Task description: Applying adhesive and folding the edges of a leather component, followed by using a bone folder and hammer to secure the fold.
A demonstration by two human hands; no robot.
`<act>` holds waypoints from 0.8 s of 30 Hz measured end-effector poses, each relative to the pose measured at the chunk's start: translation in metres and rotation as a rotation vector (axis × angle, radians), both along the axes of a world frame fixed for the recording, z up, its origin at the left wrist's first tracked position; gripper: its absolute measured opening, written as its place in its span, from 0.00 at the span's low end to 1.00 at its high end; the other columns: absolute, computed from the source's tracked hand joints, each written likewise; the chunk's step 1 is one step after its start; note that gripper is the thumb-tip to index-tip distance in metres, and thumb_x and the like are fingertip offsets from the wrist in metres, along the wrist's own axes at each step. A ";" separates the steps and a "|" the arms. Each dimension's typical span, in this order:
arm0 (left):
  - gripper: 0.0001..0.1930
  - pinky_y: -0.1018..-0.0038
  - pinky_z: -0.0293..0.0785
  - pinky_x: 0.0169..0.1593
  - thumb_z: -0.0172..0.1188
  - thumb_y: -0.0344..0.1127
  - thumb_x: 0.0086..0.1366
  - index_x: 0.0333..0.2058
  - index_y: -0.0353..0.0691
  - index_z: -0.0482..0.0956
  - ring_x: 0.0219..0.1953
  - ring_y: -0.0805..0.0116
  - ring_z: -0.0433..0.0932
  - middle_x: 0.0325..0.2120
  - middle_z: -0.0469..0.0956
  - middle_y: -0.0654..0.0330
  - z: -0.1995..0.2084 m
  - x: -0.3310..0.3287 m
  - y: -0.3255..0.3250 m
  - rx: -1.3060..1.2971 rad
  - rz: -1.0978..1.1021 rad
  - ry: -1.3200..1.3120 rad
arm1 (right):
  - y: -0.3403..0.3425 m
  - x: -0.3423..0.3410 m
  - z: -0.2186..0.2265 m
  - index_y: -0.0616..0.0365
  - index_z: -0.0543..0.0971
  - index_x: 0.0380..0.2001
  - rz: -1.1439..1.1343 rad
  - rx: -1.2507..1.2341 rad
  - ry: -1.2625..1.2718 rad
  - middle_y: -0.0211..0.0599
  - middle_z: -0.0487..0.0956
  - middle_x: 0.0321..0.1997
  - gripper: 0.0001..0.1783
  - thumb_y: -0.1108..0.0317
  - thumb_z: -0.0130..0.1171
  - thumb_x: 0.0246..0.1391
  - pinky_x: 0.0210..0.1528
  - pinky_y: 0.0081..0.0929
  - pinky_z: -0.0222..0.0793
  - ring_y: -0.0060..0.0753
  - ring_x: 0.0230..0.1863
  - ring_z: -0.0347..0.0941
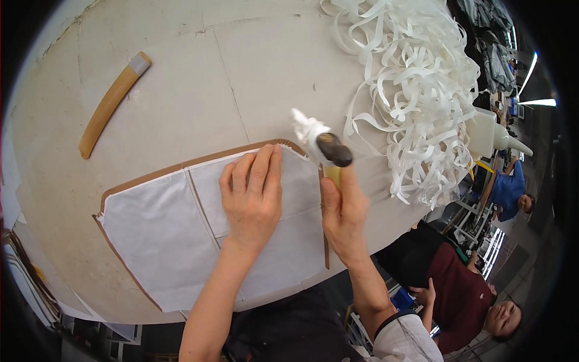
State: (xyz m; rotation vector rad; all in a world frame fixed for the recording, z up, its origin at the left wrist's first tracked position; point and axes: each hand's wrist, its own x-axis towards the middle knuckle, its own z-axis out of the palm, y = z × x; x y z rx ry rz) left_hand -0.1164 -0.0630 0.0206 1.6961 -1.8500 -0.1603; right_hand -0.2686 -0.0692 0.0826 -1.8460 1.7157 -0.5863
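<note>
A flat panel with white lining and a folded brown border [151, 241] lies on the table, a seam running down its middle part. My left hand [253, 196] rests on it with fingers stretched out, the tips at the brown upper edge. Over the panel's upper right corner, my right hand [347, 226] grips a hammer [333, 151] by its yellowish handle. One end of the hammer's head is dark; the other is wrapped in ragged white material. Whether the hammer touches the panel, I cannot tell.
A large heap of white tape strips [416, 90] covers the table's right side, with a white nozzle bottle [485, 134] beyond it. A curved tan strip [111, 108] with a grey end lies at upper left. A person in dark red [455, 289] stands at lower right.
</note>
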 end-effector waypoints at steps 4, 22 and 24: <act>0.19 0.63 0.68 0.55 0.64 0.25 0.56 0.49 0.34 0.83 0.51 0.61 0.75 0.51 0.79 0.61 -0.004 -0.003 0.000 -0.017 0.027 0.019 | -0.003 0.003 -0.010 0.61 0.65 0.70 0.150 -0.046 0.130 0.48 0.82 0.43 0.35 0.78 0.61 0.60 0.32 0.32 0.74 0.44 0.33 0.81; 0.19 0.64 0.72 0.53 0.64 0.22 0.52 0.45 0.35 0.84 0.49 0.60 0.78 0.49 0.82 0.60 -0.002 0.003 0.004 -0.044 0.037 0.133 | -0.021 0.013 0.003 0.58 0.67 0.69 0.220 -0.045 0.069 0.47 0.80 0.39 0.34 0.78 0.61 0.60 0.31 0.35 0.73 0.47 0.30 0.79; 0.19 0.64 0.71 0.53 0.63 0.22 0.52 0.45 0.35 0.84 0.49 0.60 0.78 0.49 0.82 0.60 -0.003 0.002 0.001 -0.055 0.045 0.142 | -0.014 0.011 0.006 0.60 0.67 0.69 0.181 -0.082 0.023 0.50 0.82 0.43 0.33 0.78 0.60 0.60 0.33 0.35 0.75 0.49 0.33 0.80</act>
